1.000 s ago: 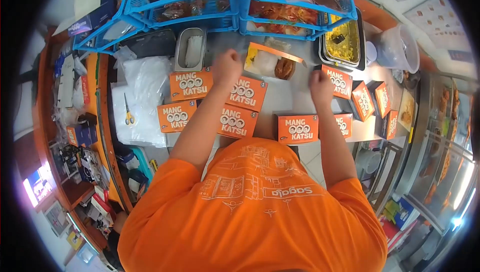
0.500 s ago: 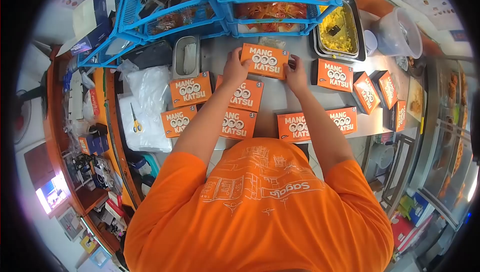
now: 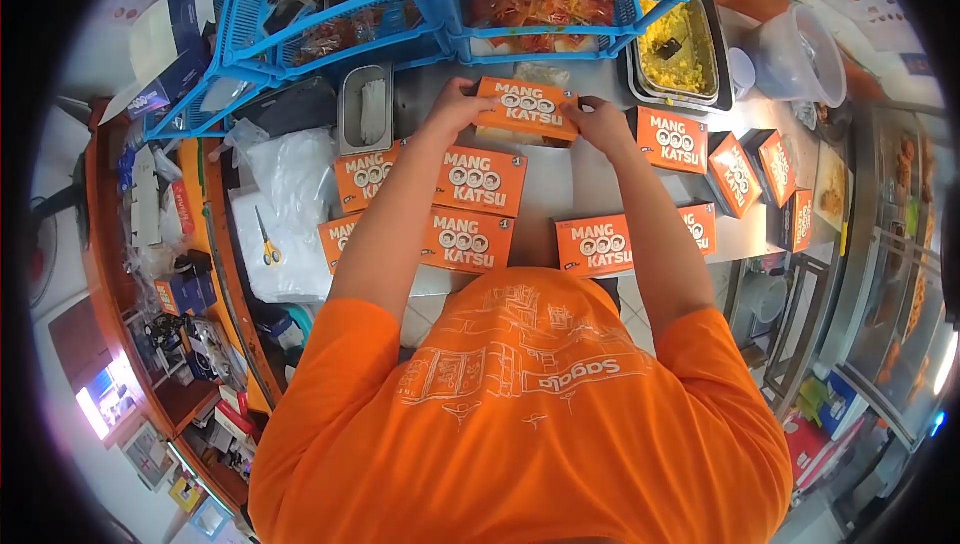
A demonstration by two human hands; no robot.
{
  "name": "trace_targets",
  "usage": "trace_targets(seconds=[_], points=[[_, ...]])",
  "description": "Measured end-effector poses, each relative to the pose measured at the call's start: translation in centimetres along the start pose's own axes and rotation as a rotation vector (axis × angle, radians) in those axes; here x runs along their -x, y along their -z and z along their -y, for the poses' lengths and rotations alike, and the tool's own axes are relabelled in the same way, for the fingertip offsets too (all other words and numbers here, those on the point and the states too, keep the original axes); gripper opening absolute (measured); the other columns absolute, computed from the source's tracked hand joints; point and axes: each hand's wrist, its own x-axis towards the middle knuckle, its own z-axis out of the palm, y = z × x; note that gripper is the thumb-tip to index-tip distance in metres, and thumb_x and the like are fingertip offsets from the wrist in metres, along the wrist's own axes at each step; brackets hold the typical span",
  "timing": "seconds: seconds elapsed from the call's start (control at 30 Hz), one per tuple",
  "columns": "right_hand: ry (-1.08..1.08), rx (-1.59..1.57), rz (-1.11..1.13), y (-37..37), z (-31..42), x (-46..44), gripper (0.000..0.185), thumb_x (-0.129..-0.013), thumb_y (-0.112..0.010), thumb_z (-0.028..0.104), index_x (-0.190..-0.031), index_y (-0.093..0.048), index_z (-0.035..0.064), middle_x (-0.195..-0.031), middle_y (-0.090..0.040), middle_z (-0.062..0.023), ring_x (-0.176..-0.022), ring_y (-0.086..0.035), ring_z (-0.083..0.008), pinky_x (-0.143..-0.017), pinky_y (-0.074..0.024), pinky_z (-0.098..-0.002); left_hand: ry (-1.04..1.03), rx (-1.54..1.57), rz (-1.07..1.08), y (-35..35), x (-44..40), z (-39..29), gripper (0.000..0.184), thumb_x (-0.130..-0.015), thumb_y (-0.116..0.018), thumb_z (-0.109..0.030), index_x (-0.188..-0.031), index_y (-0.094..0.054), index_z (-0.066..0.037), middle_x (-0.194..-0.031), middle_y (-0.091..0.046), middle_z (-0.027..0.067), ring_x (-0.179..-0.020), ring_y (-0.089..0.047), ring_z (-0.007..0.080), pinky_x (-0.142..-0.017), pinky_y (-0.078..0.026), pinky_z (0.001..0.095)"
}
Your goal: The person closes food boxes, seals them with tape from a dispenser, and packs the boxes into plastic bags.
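Note:
An orange and dark food box (image 3: 527,107) printed "Mang Katsu" is between my hands over the steel counter, below the blue baskets. My left hand (image 3: 460,109) grips its left end, thumb on the top face. On the right end, my right hand (image 3: 603,125) has its fingers closed at the edge. A pale tan strip (image 3: 522,137) shows under the box's near side; what it is I cannot make out. Matching boxes (image 3: 478,181) lie left of it, partly behind my left forearm. Another box (image 3: 672,140) sits just right of my right hand.
Blue stacked baskets (image 3: 545,32) with bagged food stand at the back. A metal pan (image 3: 690,64) holds yellow food, beside a clear tub (image 3: 805,59). On the left are a steel container (image 3: 366,109), plastic bags (image 3: 290,174) and scissors (image 3: 268,236). More boxes (image 3: 735,174) lean at right.
The held box has shifted slightly left and up, its near side lifted, and a pale strip now shows beneath it. My right hand has moved in over its right end.

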Motion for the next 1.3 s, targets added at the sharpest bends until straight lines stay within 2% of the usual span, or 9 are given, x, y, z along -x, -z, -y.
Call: trace_targets(seconds=[0.23,0.3,0.43,0.5,0.7,0.77,0.83,1.03,1.3], points=[[-0.007,0.053,-0.014,-1.0,-0.4,-0.5,0.063,-0.090,-0.063,0.050,-0.128,-0.061,-0.0005,-0.100,-0.071,-0.0199,-0.089,-0.069,-0.0245,-0.076,-0.0521,-0.0359,-0.116,-0.224,-0.017,-0.8,0.1,1.0,0.076,-0.086,-0.072,-0.042,-0.141,-0.041,0.001,-0.124,-0.061,0.0210,-0.114,-0.061,0.0298,-0.095,-0.047,0.0375],[-0.116,-0.217,0.068,-1.3,0.3,0.3,0.068,-0.092,-0.059,0.047,-0.137,-0.049,-0.0027,-0.117,-0.066,-0.0253,-0.114,-0.062,-0.0336,-0.095,-0.0471,-0.0383,-0.165,-0.265,-0.021,-1.3,-0.3,2.3,0.075,-0.090,-0.065,-0.044,-0.143,-0.038,0.001,-0.125,-0.060,0.0225,-0.114,-0.060,0.0343,-0.096,-0.047,0.0395],[-0.200,-0.446,0.109,-3.4,0.6,1.1,0.069,-0.098,-0.051,0.040,-0.149,-0.031,-0.0028,-0.134,-0.055,-0.0256,-0.125,-0.053,-0.0342,-0.102,-0.0412,-0.0388,-0.157,-0.524,-0.023,-2.1,-0.4,4.4,0.072,-0.098,-0.048,-0.047,-0.150,-0.027,-0.002,-0.129,-0.056,0.0250,-0.122,-0.052,0.0415,-0.101,-0.041,0.0470],[0.201,-0.368,-0.215,-7.9,-3.0,-0.1,0.068,-0.102,-0.046,0.037,-0.152,-0.022,-0.0025,-0.146,-0.042,-0.0260,-0.131,-0.045,-0.0361,-0.109,-0.0329,-0.0433,-0.232,-0.655,-0.064,-2.3,0.5,4.7,0.071,-0.099,-0.047,-0.046,-0.152,-0.025,-0.004,-0.130,-0.056,0.0246,-0.127,-0.047,0.0404,-0.103,-0.038,0.0490],[0.594,0.083,-0.468,-8.8,-4.1,-0.2,0.070,-0.099,-0.050,0.040,-0.152,-0.024,0.0020,-0.156,-0.025,-0.0262,-0.146,-0.022,-0.0406,-0.117,-0.0160,-0.0534,-0.604,-0.997,-0.220,-1.7,0.3,4.8,0.071,-0.099,-0.048,-0.046,-0.155,-0.023,-0.010,-0.147,-0.041,0.0195,-0.139,-0.032,0.0347,-0.107,-0.031,0.0535],[0.670,0.277,-0.411,-6.8,-3.3,0.5,0.070,-0.099,-0.051,0.042,-0.153,-0.025,0.0061,-0.157,-0.023,-0.0239,-0.147,-0.020,-0.0410,-0.118,-0.0157,-0.0538,-0.804,-1.075,-0.300,-1.1,0.4,4.4,0.073,-0.098,-0.049,-0.048,-0.155,-0.023,-0.011,-0.154,-0.033,0.0173,-0.141,-0.030,0.0346,-0.109,-0.030,0.0540],[0.745,0.478,-0.356,-4.8,-3.2,0.8,0.070,-0.098,-0.052,0.044,-0.153,-0.026,0.0101,-0.159,-0.021,-0.0217,-0.147,-0.018,-0.0414,-0.118,-0.0154,-0.0542,-0.943,-1.211,-0.095,0.3,0.9,3.1,0.078,-0.095,-0.054,-0.051,-0.156,-0.021,-0.018,-0.162,-0.018,0.0117,-0.146,-0.021,0.0360,-0.118,-0.021,0.0538],[0.959,0.763,-0.205,-3.0,-4.2,0.1,0.063,-0.095,-0.059,0.040,-0.149,-0.036,0.0179,-0.157,-0.031,-0.0119,-0.146,-0.025,-0.0338,-0.119,-0.0234,-0.0507,-1.002,-1.306,0.162,1.1,0.5,1.8,0.068,-0.091,-0.062,-0.046,-0.152,-0.032,-0.038,-0.164,-0.014,0.0009,-0.148,-0.011,0.0415,-0.119,-0.023,0.0560],[1.091,0.829,-0.209,-3.2,-5.1,-1.5,0.055,-0.093,-0.062,0.029,-0.144,-0.045,0.0181,-0.155,-0.036,-0.0080,-0.144,-0.031,-0.0294,-0.115,-0.0340,-0.0445,-1.005,-1.276,0.142,0.9,0.4,2.2,0.065,-0.092,-0.063,-0.042,-0.150,-0.035,-0.040,-0.164,-0.014,0.0003,-0.147,-0.010,0.0455,-0.117,-0.027,0.0572]])
